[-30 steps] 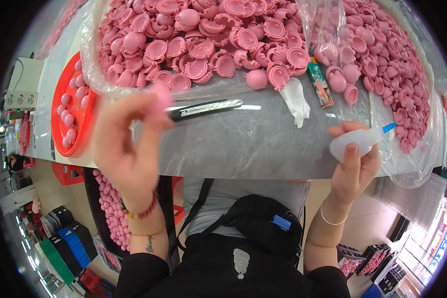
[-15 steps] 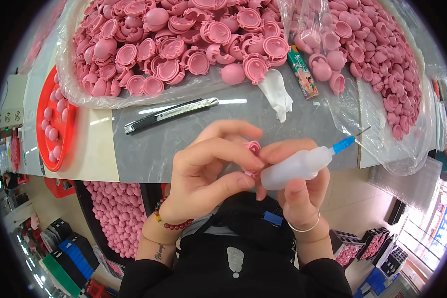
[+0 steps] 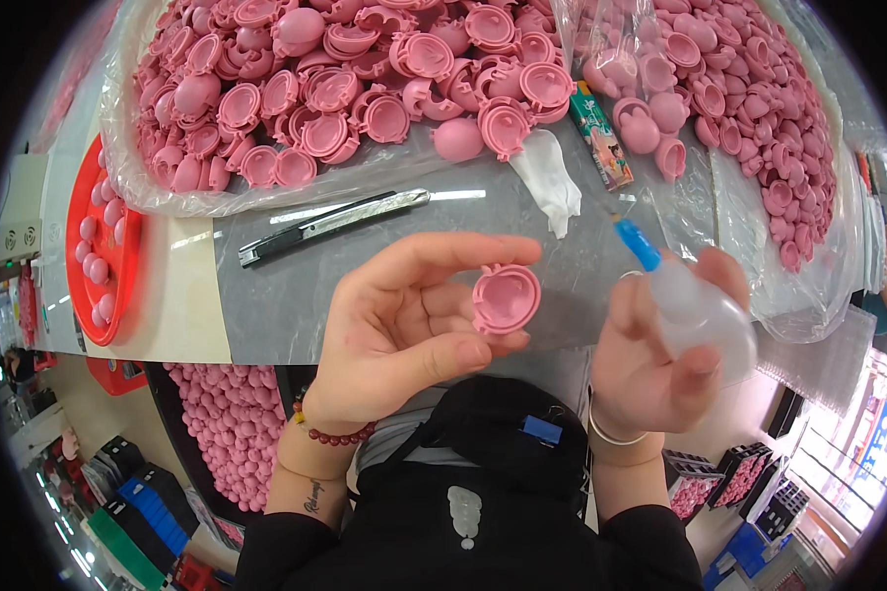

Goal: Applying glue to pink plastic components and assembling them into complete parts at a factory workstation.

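Room's kinda squeezed at the back: the far side of the gray marbled desk (image 3: 276,315) is taken up by a big heap of hollow pink shells (image 3: 325,94) edged with crinkled clear plastic (image 3: 192,202), and a second pink heap (image 3: 764,128) is piled over on the right. The left end is filled by a red plastic tray (image 3: 120,279) dotted with small pink balls (image 3: 99,271). A bare strip is left along the front, bordered by a black-and-silver box cutter (image 3: 335,227), a crumpled white tissue (image 3: 548,184) and a slim green box (image 3: 599,136). The desk's front edge is overlapped by the left grip (image 3: 389,340) and the right grip (image 3: 641,379), with a decent gap left between them.

In the left one, half curled, a round pink plastic shell (image 3: 508,298) is pinched, hollow side turned to the camera. By the right one, a translucent squeeze bottle (image 3: 698,317) is clasped between thumb and fingers, tilted, its blue nozzle (image 3: 638,244) pointed up and left, well apart from the shell.
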